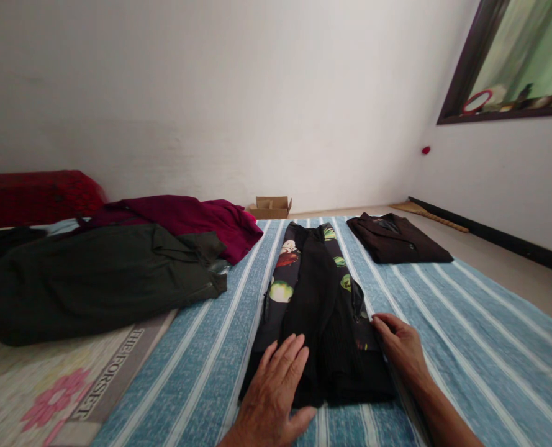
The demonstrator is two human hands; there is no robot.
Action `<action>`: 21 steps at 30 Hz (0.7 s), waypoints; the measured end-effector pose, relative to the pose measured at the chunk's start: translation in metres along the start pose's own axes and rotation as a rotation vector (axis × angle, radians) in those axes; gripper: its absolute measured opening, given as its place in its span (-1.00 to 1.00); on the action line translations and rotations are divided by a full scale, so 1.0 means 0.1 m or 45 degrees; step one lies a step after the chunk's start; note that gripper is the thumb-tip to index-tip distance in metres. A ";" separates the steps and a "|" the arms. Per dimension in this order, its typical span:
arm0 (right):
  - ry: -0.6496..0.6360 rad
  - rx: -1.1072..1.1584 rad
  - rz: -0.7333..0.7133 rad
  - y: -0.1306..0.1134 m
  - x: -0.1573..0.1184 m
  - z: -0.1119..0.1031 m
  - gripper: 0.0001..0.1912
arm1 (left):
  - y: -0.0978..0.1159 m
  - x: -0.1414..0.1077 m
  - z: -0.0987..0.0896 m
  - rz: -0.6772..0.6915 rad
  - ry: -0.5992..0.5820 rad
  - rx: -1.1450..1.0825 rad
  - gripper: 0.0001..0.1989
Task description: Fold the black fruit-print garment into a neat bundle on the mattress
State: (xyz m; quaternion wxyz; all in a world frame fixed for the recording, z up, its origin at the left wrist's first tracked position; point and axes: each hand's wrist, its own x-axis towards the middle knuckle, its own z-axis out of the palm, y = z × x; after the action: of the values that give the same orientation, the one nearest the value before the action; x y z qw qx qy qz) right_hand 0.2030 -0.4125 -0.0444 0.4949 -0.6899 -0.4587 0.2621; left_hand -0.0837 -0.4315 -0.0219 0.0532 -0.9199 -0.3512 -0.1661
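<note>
A black jacket with a fruit-and-leaf print lies folded lengthwise on the striped bedsheet. Its plain black sleeves are laid down the middle, and its dark hem is nearest me. My left hand rests flat on the lower left of the jacket, fingers stretched out and thumb apart. At the jacket's right edge, my right hand has curled fingers, with thumb and forefinger pinched at the cloth's side. A zip shows along that same edge, just beyond the fingertips.
A folded dark brown garment lies at the far right of the blue striped sheet. To the left are a dark green garment, a maroon one and a flowered mat. A cardboard box stands by the wall.
</note>
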 end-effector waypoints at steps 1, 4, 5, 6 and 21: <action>-0.003 0.004 -0.001 0.00 0.00 0.00 -0.64 | 0.00 0.00 0.00 -0.002 -0.001 -0.002 -0.21; -0.002 0.016 0.000 0.00 0.00 0.00 -0.65 | 0.00 -0.01 0.00 -0.005 -0.006 -0.004 -0.21; 0.001 0.017 0.003 0.00 0.00 0.00 -0.65 | 0.00 -0.01 0.00 -0.004 -0.006 -0.004 -0.20; 0.004 0.017 0.008 0.00 0.00 0.00 -0.65 | 0.00 -0.01 0.00 -0.003 -0.005 -0.005 -0.20; -0.036 -0.017 -0.017 0.02 0.01 -0.01 -0.65 | 0.00 -0.01 0.01 -0.018 -0.030 -0.021 -0.18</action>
State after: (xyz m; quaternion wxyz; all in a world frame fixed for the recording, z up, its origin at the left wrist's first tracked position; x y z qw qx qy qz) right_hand 0.2049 -0.4118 -0.0459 0.4857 -0.6863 -0.4719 0.2654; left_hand -0.0840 -0.4322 -0.0231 0.0401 -0.9198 -0.3567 -0.1584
